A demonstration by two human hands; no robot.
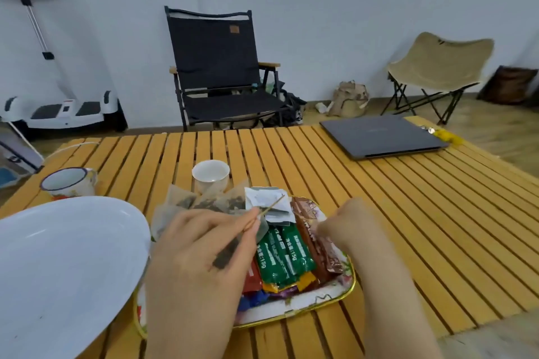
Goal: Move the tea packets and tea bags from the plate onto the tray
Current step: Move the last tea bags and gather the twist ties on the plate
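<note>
Left hand (198,245): your fingers pinch a tea bag (233,245) by its string, lower centre, above the tray (326,299).
Right hand (347,227): fingers curled at a brown packet (320,245); grip unclear.
Plate (67,259): lower left, emptied.
Risk: the dangling bag may snag neighbouring bags (204,201) and drag them off onto the tabletop (379,198).

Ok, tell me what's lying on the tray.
On the tray: green tea packets, brown packets, a white sachet and mesh tea bags. The left hand covers the tray's left part, so anything there is hidden.

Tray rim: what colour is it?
Gold, seen in the head view along the tray rim.
</note>
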